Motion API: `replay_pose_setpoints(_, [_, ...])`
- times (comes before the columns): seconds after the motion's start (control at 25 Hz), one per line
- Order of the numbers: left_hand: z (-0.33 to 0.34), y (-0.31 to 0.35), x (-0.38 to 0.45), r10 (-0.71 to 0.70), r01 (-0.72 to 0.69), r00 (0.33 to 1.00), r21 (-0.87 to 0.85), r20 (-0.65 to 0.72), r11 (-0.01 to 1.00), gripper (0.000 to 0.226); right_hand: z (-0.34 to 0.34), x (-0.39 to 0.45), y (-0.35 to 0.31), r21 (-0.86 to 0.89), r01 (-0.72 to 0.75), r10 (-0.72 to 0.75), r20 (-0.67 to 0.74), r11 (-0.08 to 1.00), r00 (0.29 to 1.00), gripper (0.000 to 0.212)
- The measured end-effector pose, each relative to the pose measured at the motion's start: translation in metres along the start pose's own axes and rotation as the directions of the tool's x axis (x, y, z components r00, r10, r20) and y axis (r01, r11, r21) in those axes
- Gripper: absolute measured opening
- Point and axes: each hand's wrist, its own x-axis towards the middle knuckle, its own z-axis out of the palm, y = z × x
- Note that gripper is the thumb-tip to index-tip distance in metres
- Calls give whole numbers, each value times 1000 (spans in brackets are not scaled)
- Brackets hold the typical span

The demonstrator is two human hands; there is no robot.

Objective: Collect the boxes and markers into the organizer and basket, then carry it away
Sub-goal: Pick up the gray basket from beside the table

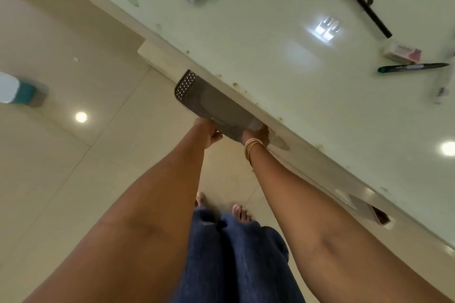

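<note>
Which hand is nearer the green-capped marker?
Right. The right hand grips the grey basket beside the table edge, below-left of the green-capped marker; the left hand is farther left.

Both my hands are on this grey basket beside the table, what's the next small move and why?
Probably lift the grey basket onto the table: both hands, left and right, grip it below the edge, while the green-capped marker and small box lie loose.

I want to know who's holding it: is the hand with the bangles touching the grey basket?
Touching. The head view shows the right hand gripping the grey basket at its near end.
</note>
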Motion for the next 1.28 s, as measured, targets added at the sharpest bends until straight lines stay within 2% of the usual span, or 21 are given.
replay_pose_setpoints(0.08, [-18, -16, -33, -36, 35, 999, -5, -34, 999, 20, -13, -47, 10, 72, 9, -8, -13, 997, 1000, 64])
replay_pose_setpoints(0.12, [-31, -26, -54, -64, 63, 997, -14, -46, 998, 21, -19, -72, 17, 51, 19, -20, 12, 999, 1000, 68])
replay_pose_setpoints(0.32, [-90, -72, -150, -164, 152, 980, -115, -108, 982, 14, -43, -179, 38, -69, 77, -68, 121, 995, 990, 61])
replay_pose_setpoints(0.44, [-127, -100, -199, -242, 227, 967, -150, -84, 962, 33, -48, -236, 60, -136, 112, -83, 197, 984, 977, 59])
replay_pose_setpoints(0.56, [-158, -128, -234, -278, 251, 955, -223, -102, 942, 34, -45, -284, 86, -153, 121, -86, 216, 981, 973, 59])
replay_pose_setpoints(0.8, [-199, -166, -286, -167, 145, 980, -186, -104, 972, 23, -45, -353, 120, -88, 56, -37, 214, 995, 976, 67])
replay_pose_setpoints(0.92, [-222, -169, -321, -121, 115, 990, -84, -73, 990, 13, -59, -376, 121, 3, 43, -43, 237, 999, 971, 75])
replay_pose_setpoints(1.0, [-237, -162, -346, -91, 92, 994, 25, -53, 995, 10, -75, -380, 110, 70, 30, -43, 195, 997, 980, 75])
replay_pose_setpoints(1.08, [-248, -143, -370, -48, 51, 998, 157, -27, 986, 16, -98, -382, 94, 266, -43, 8, 134, 963, 991, 64])
replay_pose_setpoints(1.16, [-254, -118, -394, -32, 27, 999, 268, 16, 963, 20, -120, -384, 80, 482, -145, 92, 132, 864, 987, 43])
replay_pose_setpoints(1.24, [-251, -89, -408, -5, -6, 1000, 346, 30, 938, 20, -137, -384, 71, 509, -191, 135, 145, 839, 980, 31])
replay_pose_setpoints(1.28, [-249, -76, -405, 15, -22, 1000, 371, 22, 929, 24, -143, -386, 67, 510, -166, 104, 148, 844, 983, 31])
